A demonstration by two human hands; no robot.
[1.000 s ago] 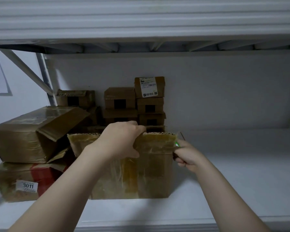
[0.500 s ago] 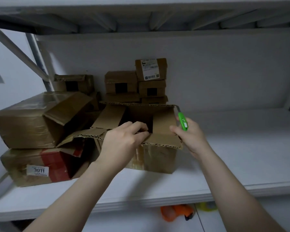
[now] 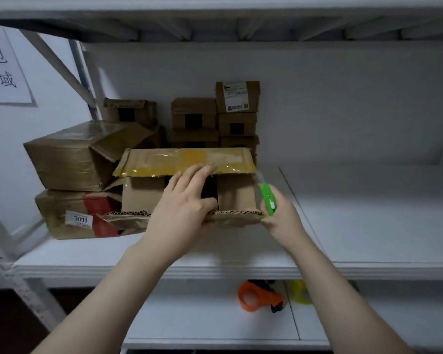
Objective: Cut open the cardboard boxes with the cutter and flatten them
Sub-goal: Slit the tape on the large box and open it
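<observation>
Two hands meet an open cardboard box [image 3: 143, 195] at centre frame. Left hand [image 3: 183, 213] spreads straight fingers [image 3: 200, 172] against its taped top flap [image 3: 164, 162]; right hand [image 3: 280, 222] curls round the green cutter [image 3: 267, 199] beside its right corner.

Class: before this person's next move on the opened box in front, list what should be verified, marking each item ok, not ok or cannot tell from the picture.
1. Cutter in hand: ok; the right hand grips the green cutter.
2. Blade out: ok; a pale blade tip appears above the green body.
3. Other hand away from the blade: ok; the left hand rests on the flaps of the front box, apart from the cutter.
4. Top flaps open: ok.
5. Box empty: cannot tell; the inside is dark and partly covered.
6. Room to flatten: ok; bare shelf lies to the right.
</observation>
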